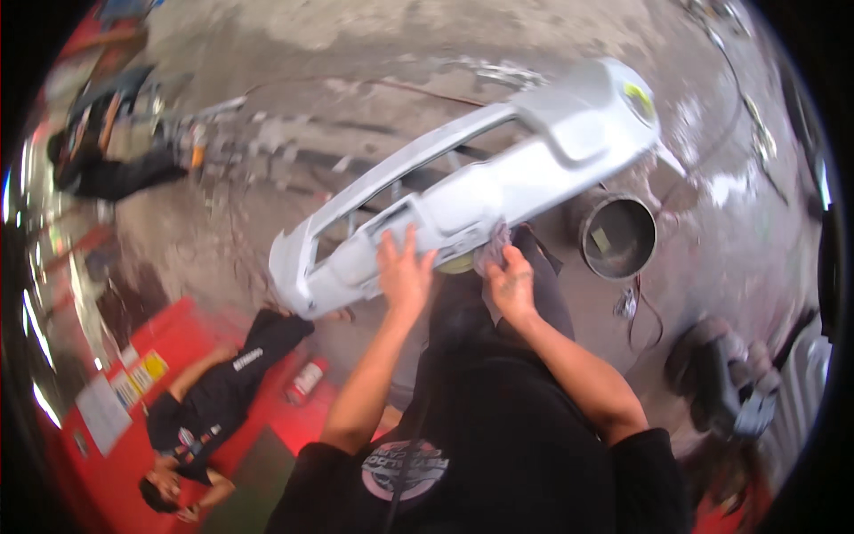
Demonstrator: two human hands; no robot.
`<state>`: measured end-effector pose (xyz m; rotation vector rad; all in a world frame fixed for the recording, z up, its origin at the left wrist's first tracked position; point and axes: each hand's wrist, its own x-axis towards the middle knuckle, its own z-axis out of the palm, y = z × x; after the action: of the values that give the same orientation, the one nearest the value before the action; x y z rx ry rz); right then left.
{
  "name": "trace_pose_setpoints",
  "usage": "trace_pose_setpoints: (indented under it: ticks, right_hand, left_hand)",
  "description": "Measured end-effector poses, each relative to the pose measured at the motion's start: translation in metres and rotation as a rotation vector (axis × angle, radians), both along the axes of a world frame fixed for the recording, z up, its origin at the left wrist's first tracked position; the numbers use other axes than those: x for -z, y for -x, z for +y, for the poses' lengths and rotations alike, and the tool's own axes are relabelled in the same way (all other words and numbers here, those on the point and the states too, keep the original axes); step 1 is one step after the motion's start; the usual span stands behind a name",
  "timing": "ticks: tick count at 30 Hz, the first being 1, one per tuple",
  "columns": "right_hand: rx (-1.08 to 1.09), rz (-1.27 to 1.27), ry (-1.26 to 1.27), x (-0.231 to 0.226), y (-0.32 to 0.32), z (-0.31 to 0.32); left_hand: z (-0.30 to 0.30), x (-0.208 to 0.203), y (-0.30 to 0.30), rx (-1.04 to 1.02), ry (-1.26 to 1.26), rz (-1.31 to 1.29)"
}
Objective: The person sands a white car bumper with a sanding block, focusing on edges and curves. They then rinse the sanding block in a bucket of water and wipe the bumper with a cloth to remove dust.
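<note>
A pale silver-white car bumper cover [498,191] lies slantwise in front of me, its right end farther away and its long openings toward the far side. My left hand [406,278] has its fingers spread at the bumper's near edge, left of the middle; nothing shows in it. Farther right, my right hand [513,283] is closed on a crumpled greyish cloth [492,249] against the near edge. A yellow-green rounded thing [456,264] shows under the bumper between my hands. Another yellow-green patch [639,101] is at its far right end.
An open metal drum [618,238] stands right of my legs, with a thin cord [654,325] near it. One person in black [218,392] is at the lower left beside a red cylinder [307,380]; another [116,160] is at upper left. Grey panels [802,378] stand at right.
</note>
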<state>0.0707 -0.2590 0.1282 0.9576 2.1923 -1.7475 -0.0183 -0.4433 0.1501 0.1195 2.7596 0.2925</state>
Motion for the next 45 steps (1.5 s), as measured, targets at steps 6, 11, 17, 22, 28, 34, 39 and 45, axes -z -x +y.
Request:
trace_pose_setpoints:
  ticks: [6, 11, 17, 22, 28, 34, 39, 45]
  right_hand:
    - [-0.265, 0.035, 0.170, -0.092, 0.009, -0.056]
    - [-0.755, 0.333, -0.229, -0.086, 0.026, -0.091]
    - [-0.981, 0.258, -0.904, -0.036, 0.038, -0.055]
    - [-1.083, 0.273, -1.062, -0.019, 0.052, -0.060]
    - [-1.161, 0.392, -1.065, -0.008, 0.064, -0.043]
    - [-1.308, 0.376, -1.035, -0.009, 0.075, -0.039]
    - [-1.379, 0.389, -1.019, -0.012, 0.077, -0.040]
    - [-1.456, 0.412, -1.023, -0.001, 0.082, -0.025]
  left_hand:
    - [-0.037, -0.027, -0.056, -0.313, -0.885, -0.167]
    - [-0.094, -0.017, -0.051, -0.912, -1.271, -0.113]
    - [-0.092, 0.033, 0.014, -0.004, -0.281, 0.308]
    - [-0.067, 0.048, 0.006, 0.255, -0.274, 0.410]
    - [-0.166, 0.057, 0.010, -0.110, -0.180, 0.366]
    - [-0.221, 0.062, -0.029, -0.560, -0.056, 0.429]
    - [-0.122, 0.041, -0.060, -0.551, -0.245, 0.349]
    - [-0.190, 0.072, -0.045, -0.810, 0.000, 0.507]
